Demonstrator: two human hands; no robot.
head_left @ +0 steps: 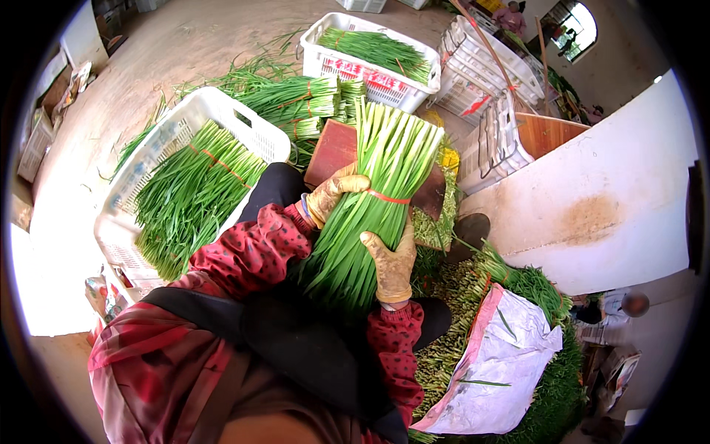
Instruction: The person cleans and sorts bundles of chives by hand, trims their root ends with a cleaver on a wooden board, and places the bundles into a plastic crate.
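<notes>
A thick bunch of garlic chives stands over my lap, its pale cut ends up and its green leaves hanging down. An orange-red band circles it near the middle. My left hand, in a stained tan glove, is closed on the bunch's left side just by the band. Lower down on the right side, my right hand in a matching glove wraps the bunch with its thumb across the front. Behind the bunch is a reddish-brown board, partly hidden.
To my left stands a white crate with banded chives; another white crate of chives is ahead. Tied bunches lie on the floor between them. At right, a pale sack covers part of a chive heap. Stacked crates adjoin a white panel.
</notes>
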